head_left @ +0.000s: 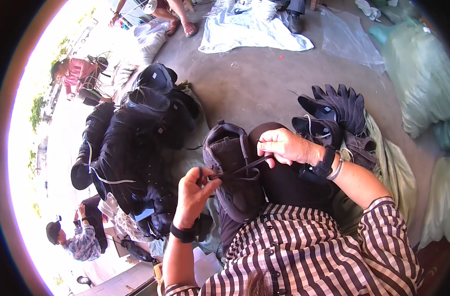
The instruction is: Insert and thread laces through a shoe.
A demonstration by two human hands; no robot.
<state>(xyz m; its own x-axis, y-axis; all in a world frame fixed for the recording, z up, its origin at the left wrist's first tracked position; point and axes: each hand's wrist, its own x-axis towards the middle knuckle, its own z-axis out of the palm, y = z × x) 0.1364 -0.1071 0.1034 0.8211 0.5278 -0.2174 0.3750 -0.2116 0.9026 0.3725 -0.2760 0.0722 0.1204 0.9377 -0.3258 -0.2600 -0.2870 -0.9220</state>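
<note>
A dark shoe rests on my lap, its toe toward me and its opening away. A dark shoelace runs taut across its tongue, between my two hands. My left hand pinches the lace between thumb and fingers at the shoe's left side. Over my knee, to the right of the shoe, my right hand is closed on the other stretch of lace. Both wrists wear dark bands.
Black shoes are heaped on my left, some with pale laces. More dark shoes stand in a row on my right, beside a pale sack. Large plastic bags line the right side. Other people sit at the left and far side.
</note>
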